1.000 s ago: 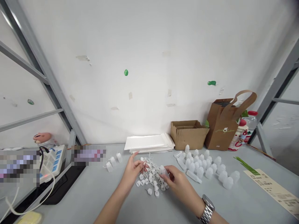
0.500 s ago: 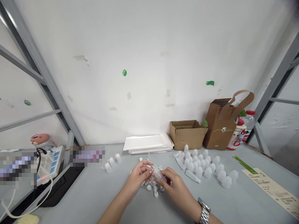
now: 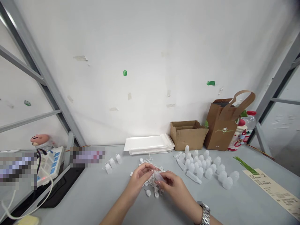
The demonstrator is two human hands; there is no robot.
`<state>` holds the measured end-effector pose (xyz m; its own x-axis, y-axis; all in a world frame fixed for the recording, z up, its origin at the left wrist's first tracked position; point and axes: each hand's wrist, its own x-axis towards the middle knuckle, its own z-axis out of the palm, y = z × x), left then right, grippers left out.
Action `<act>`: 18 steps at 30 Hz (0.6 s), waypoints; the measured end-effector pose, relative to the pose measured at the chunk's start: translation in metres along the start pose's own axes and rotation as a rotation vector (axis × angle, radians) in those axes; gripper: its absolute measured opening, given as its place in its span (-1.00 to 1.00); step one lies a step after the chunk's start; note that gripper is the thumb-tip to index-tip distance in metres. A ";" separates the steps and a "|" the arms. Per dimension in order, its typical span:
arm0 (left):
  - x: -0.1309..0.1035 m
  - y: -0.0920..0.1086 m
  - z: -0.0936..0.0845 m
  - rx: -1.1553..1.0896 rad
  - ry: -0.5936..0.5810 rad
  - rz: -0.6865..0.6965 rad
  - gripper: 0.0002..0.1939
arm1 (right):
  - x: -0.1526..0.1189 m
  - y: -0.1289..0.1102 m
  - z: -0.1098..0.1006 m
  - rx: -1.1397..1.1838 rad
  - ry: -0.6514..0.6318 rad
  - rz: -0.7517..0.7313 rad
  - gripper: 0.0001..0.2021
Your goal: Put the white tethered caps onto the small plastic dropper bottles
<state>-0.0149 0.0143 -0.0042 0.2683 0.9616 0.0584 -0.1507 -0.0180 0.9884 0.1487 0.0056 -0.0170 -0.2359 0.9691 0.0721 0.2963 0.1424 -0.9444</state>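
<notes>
My right hand (image 3: 172, 184) grips a small translucent bottle (image 3: 158, 176) over the middle of the grey table (image 3: 93, 193). The fingertips of my left hand (image 3: 140, 176) close at the bottle's upper left end; a cap there is too small to make out. White caps with thin loops (image 3: 148, 192) lie in a pile beneath and around both hands. Several translucent bottles (image 3: 208, 172) are grouped to the right, most upright and a few lying down. On the left stand three bottles with white caps (image 3: 112, 163).
White flat packets (image 3: 148, 143) are stacked by the wall. Behind the bottles are an open cardboard box (image 3: 188, 139) and a brown paper bag (image 3: 217, 131). A printed card (image 3: 274, 190) lies at right, a power strip (image 3: 50, 165) and black tray-like object (image 3: 62, 187) at left.
Both hands have shifted slightly, with the fingers closer around the bottle. A white cap near the front of the pile has moved a little down and left.
</notes>
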 end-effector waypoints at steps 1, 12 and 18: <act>-0.001 0.000 0.001 -0.022 -0.009 -0.001 -0.86 | 0.000 0.000 0.001 0.059 -0.020 0.015 -0.83; -0.004 0.007 0.006 -0.127 -0.020 -0.035 -0.81 | 0.002 0.002 0.004 0.387 -0.131 0.061 -0.68; -0.004 0.006 0.008 -0.193 0.003 -0.070 -0.87 | 0.000 0.001 0.005 0.312 -0.086 0.054 -0.69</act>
<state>-0.0090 0.0086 0.0023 0.2815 0.9595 -0.0099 -0.3118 0.1013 0.9447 0.1442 0.0048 -0.0192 -0.3091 0.9510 0.0043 0.0160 0.0097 -0.9998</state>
